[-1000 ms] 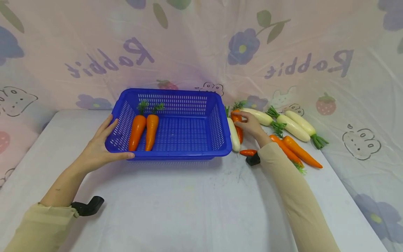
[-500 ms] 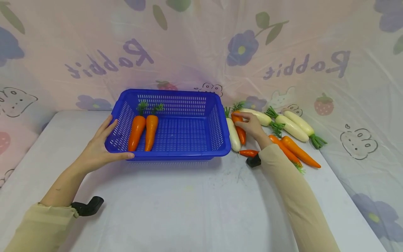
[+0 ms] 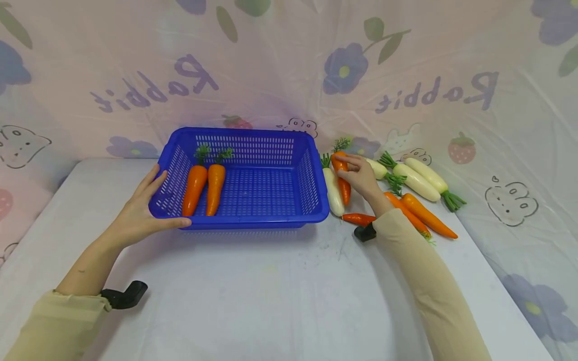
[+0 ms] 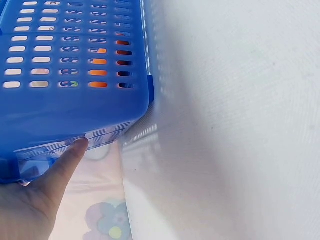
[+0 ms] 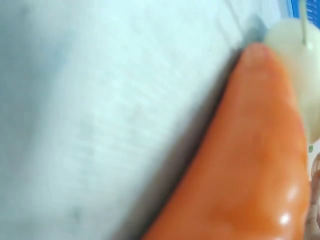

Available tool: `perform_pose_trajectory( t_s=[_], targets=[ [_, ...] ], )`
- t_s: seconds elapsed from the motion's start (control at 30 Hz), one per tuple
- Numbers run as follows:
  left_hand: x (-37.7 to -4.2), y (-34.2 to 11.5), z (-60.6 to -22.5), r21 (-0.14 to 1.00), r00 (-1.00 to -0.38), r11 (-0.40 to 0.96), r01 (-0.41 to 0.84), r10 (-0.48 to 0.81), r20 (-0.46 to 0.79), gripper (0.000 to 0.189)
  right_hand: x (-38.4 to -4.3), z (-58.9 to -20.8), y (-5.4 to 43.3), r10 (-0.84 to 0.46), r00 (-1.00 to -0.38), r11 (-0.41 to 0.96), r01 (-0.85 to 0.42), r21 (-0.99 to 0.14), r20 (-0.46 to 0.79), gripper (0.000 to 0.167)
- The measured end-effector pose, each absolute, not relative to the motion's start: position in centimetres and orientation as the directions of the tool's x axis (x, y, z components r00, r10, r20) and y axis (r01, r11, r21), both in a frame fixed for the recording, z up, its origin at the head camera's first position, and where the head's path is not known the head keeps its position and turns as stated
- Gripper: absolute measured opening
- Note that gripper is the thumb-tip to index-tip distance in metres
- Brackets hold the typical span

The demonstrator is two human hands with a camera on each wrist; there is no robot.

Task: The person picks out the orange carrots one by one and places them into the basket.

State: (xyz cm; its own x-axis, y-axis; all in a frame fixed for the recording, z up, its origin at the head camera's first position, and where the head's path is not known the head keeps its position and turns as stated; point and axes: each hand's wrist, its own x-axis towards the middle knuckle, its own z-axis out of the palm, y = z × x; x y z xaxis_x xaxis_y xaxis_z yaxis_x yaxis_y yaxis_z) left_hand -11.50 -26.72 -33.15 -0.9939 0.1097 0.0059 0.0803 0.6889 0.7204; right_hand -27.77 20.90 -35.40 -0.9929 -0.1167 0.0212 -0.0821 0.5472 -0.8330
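Observation:
My left hand point(image 3: 142, 210) spans the left front corner of a blue plastic basket point(image 3: 257, 220), fingers spread on its left side and thumb along the front rim. In the left wrist view, a straight finger point(image 4: 70, 157) touches the basket's wall point(image 4: 65, 107). To the right of the basket, my right hand point(image 3: 361, 176) pinches an orange carrot point(image 3: 344, 188) near its leafy top. Beside that carrot, a white radish point(image 3: 333, 193) lies along the basket. Another carrot point(image 5: 245, 165) fills much of the right wrist view, its tip by the radish end point(image 5: 295, 45).
Inside the basket, two carrots point(image 3: 195, 190) lie at the left. Further right on the white table point(image 3: 253, 291) are several white radishes point(image 3: 417, 181) and two more carrots point(image 3: 429, 216). A printed cloth point(image 3: 271, 60) hangs behind the table.
The carrot under my right hand has come up slightly and tilted, showing more of its length. My left hand and the basket have kept their places, with a slight camera shift.

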Motion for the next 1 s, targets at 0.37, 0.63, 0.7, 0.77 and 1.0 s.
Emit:
perform_pose_trajectory(
  t_s=[0.37, 0.63, 0.7, 0.77, 1.0],
  targets=[
    [-11.4, -26.8, -33.2, 0.72, -0.995, 0.69, 0.071, 0.104, -0.001, 0.116, -26.3, -33.9, 20.1, -0.139, -0.983, 0.505, -0.175, -0.845, 0.12, 0.048],
    [-11.5, -26.8, -33.2, 0.717, -0.994, 0.692, 0.077, 0.107, 0.003, 0.116, -26.1, -33.3, 19.5, -0.163, -0.965, 0.483, -0.26, -0.836, 0.206, 0.045],
    [-11.5, -26.8, -33.2, 0.714, -0.994, 0.696, 0.074, 0.106, 0.001, 0.116, -25.9, -32.9, 19.4, -0.166, -0.963, 0.483, -0.269, -0.833, 0.215, 0.044],
    [-11.5, -26.7, -33.1, 0.714, -0.994, 0.697, 0.074, 0.106, 0.0, 0.116, -25.7, -32.5, 19.2, -0.174, -0.959, 0.475, -0.282, -0.833, 0.225, 0.044],
    [-11.4, -26.6, -33.1, 0.717, -0.994, 0.692, 0.08, 0.108, 0.006, 0.116, -25.3, -31.1, 18.6, -0.198, -0.94, 0.415, -0.336, -0.845, 0.276, 0.043]
  ],
)
